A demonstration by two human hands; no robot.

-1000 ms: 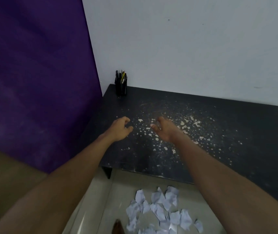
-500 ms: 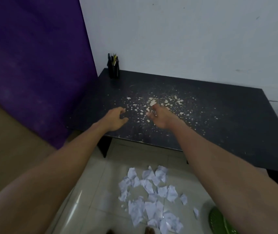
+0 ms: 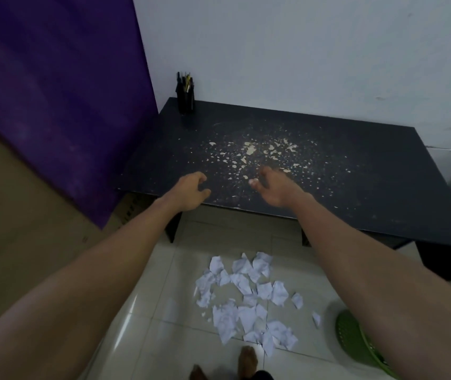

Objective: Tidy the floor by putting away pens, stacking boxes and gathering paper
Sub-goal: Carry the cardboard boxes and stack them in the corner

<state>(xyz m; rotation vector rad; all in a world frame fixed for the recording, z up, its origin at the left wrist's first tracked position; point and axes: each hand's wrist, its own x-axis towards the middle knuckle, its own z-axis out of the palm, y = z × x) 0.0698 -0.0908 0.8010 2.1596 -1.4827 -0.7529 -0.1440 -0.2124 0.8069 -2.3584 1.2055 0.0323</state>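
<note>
Several torn white paper scraps [image 3: 246, 300] lie in a loose heap on the pale tiled floor in front of a low black table [image 3: 369, 187]. A black pen holder [image 3: 185, 97] full of pens stands at the table's far left corner. My left hand [image 3: 190, 192] hovers over the table's front edge, fingers curled but apart, holding nothing. My right hand [image 3: 275, 187] hovers beside it, fingers spread and empty. Both arms reach forward above the paper.
A green plastic basket [image 3: 356, 344] shows at the lower right, partly behind my right arm. A brown cardboard box [image 3: 21, 215] fills the left side under a purple wall. My bare foot [image 3: 247, 359] stands just below the paper. The tabletop carries pale flecks.
The view has pulled back and tilted down: more floor, paper, the green basket and my foot show. Both hands have drawn back from mid-table to its front edge and stay empty.
</note>
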